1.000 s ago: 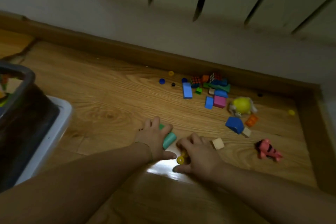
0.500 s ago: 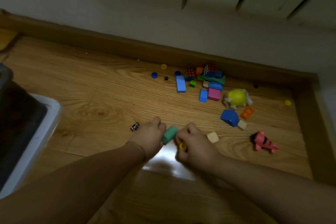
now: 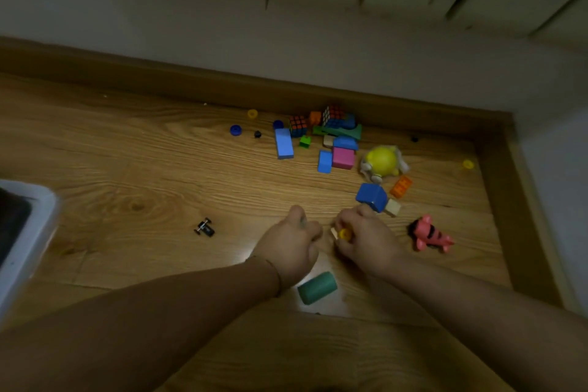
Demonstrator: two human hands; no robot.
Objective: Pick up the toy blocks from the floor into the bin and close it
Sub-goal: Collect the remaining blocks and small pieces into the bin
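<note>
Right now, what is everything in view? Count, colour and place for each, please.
bin: one, white rim, left edge.
cylinder block: one, teal, floor, nearest the camera.
blue blocks: at least four, pile by the skirting board.
pink block: one, mid-pile.
green brick: one, small, mid-pile.
puzzle cubes: two, multicoloured, back of pile.
orange brick: one, right of pile.
wooden cube: one, pale, beside nearest blue block.
round toy: one, yellow, right of pink block.
striped animal toy: one, pink, right of right hand.
toy car: one, black, floor right of bin.
loose rings: two yellow, one blue, scattered around pile.
left hand: curled, contents unclear.
right hand: grips a yellow ring.
</note>
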